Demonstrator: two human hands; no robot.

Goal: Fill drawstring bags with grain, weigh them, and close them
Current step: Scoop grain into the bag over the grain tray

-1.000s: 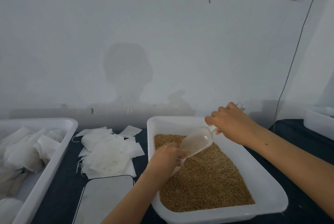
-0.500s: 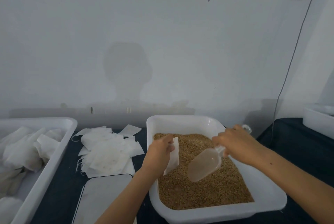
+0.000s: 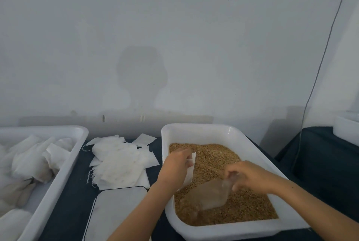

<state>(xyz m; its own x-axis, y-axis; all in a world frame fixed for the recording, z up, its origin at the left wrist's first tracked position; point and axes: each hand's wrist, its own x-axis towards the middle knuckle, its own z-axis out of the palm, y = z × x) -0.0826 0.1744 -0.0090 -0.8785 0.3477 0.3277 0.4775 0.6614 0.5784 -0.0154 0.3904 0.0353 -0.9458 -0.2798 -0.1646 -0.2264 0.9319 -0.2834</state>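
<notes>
Two hands work over the white rectangular plastic tub [image 3: 196, 131] of loose brown grain [image 3: 219, 155]. The left hand [image 3: 174, 165] pinches a small flat white fabric drawstring bag [image 3: 190, 172] just above the grain; the right hand [image 3: 250, 176] has its grip closed round the handle of a clear plastic scoop [image 3: 209, 194] whose mouth is dug into the heap. The bag is limp, and I cannot see its mouth open, so a heaped scoop could spill onto the dark desk [image 3: 73, 192]. The smooth grains would roll far.
</notes>
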